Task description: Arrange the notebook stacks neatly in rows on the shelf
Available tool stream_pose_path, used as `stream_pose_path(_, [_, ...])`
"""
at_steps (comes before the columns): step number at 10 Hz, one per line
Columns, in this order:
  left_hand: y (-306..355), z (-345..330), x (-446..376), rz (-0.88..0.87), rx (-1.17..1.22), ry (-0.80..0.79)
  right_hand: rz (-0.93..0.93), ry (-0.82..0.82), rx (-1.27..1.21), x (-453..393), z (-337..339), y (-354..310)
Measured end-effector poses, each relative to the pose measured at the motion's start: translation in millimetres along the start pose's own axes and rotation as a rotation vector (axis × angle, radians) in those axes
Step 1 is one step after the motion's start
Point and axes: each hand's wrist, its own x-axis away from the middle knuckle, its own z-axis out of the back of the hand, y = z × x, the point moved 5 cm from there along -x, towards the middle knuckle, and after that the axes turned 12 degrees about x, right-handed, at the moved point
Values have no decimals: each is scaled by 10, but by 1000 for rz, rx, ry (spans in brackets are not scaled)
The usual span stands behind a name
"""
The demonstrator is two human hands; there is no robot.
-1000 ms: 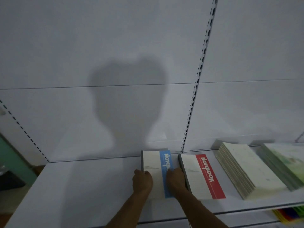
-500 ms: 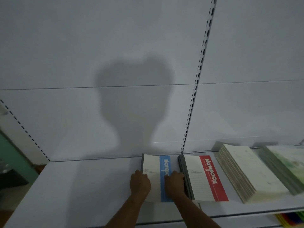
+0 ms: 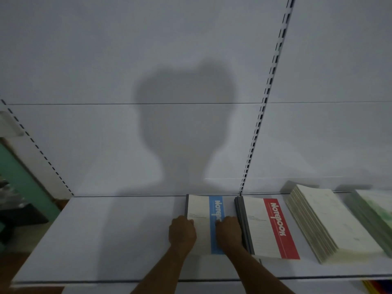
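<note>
White shelf [image 3: 89, 240], white back panel, four notebook stacks in one row along the back. Both my hands are down on the blue-stripe notebook stack [image 3: 203, 209]: left hand [image 3: 182, 232] on its left edge, fingers curled over the cover and side; right hand [image 3: 228, 231] on the blue band at its right side, knuckles touching or just short of the red-stripe notebook stack [image 3: 267, 228], can't tell which. Neither hand has lifted anything; both are curled and pressing flat, a push-and-square contact rather than a pickup grasp. Blue stack's far end sits at the back panel, roughly parallel to the red one, small gap between them at the slotted upright [image 3: 261, 115]. Right of red: a cream stack [image 3: 322, 219], fanned so its layers show stepped on the left side, then a green stack [image 3: 373, 211], blurred and cut off by the frame edge. Step in hand, as I read it: squaring the blue stack and seating it beside red. Next move probably needs a light sideways nudge to match the gap, then checking that the front edges line up; blue's front edge is hidden under my wrists, so I can't confirm alignment. After that, the fanned cream stack looks like the one needing tidying. Left half of the shelf is bare.
</note>
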Motion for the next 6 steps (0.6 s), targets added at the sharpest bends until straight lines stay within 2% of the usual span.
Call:
stream_pose_path(1, [-18,15,31,17,3,-3,38,-15,68,-36,-39,10])
stream_pose_path(2, [-42,30,18,-2,-2,-7,17,-75,4,-49,14,-21])
stream_pose_path(3, [-34,94,35,8,101,-59,89,-132,16,-31,91,-107])
stream_pose_path(4, [-84,227,111,42,176,-70,82,-11,28,-34,231,-113])
stream_pose_path(6, [-237,706,364,-68,57,-1,359,125,182,-42,616,-205])
